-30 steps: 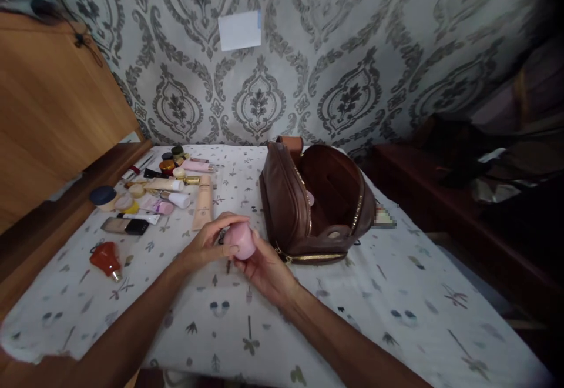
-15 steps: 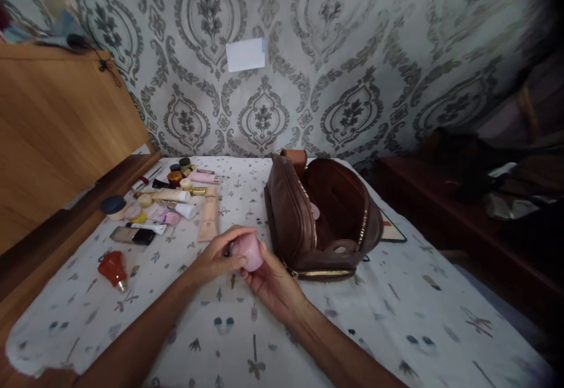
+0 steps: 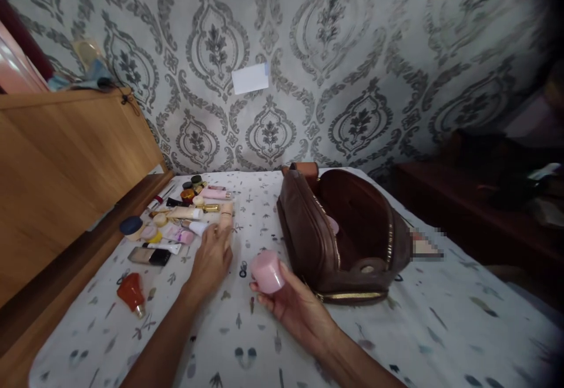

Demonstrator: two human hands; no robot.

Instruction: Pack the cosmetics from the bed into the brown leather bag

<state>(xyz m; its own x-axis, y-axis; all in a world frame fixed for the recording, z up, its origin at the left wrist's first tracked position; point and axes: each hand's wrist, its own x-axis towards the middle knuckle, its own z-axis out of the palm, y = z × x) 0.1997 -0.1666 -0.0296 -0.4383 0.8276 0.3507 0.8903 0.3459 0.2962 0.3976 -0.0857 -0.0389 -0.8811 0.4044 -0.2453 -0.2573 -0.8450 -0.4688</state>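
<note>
My right hand (image 3: 304,311) is closed round a pink round cosmetic jar (image 3: 268,271), held tilted just above the cloth. My left hand (image 3: 212,256) lies over the lower part of a peach squeeze tube (image 3: 226,217), its fingers bent round it and hiding much of it. A brown leather toiletry bag (image 3: 304,241) stands unzipped with its mouth wide open, to the right of the jar. Inside the bag a small pink thing (image 3: 332,225) shows by the zip. Left of my left hand lie a white tube (image 3: 196,227) and a lilac tube (image 3: 178,234).
More cosmetics spread over the left of the patterned cloth (image 3: 247,329): a dark-lidded jar (image 3: 131,226), a foundation bottle (image 3: 148,256) and an orange-red bottle (image 3: 131,294). A wooden panel (image 3: 79,153) borders the left side. The patterned wall (image 3: 268,106) closes off the back.
My left hand has let go of the pink jar and moved left onto the peach tube. My right hand keeps the jar. The view has tilted up and shifted left.
</note>
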